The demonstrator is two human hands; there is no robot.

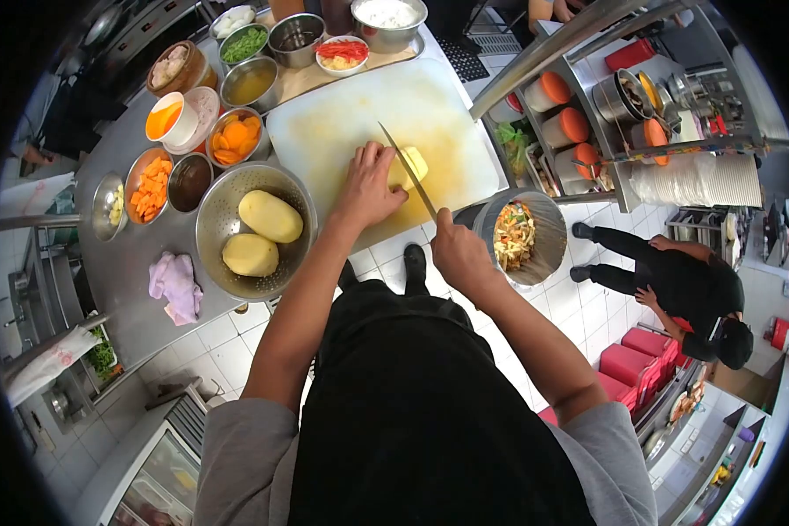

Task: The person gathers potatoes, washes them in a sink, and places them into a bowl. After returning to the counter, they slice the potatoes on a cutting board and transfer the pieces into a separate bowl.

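On the white cutting board, my left hand presses a peeled potato down with curled fingertips. My right hand is closed around the handle of a kitchen knife. The blade runs across the potato close beside my left fingertips, its tip pointing to the far side of the board. Pale yellow potato also shows to the right of the blade. Left of the board stands a perforated steel colander holding two whole peeled potatoes.
Bowls of sliced carrots, diced carrots and chopped greens line the counter's left and back. A purple cloth lies near its edge. A scrap bin stands right of the board. Another person stands farther right.
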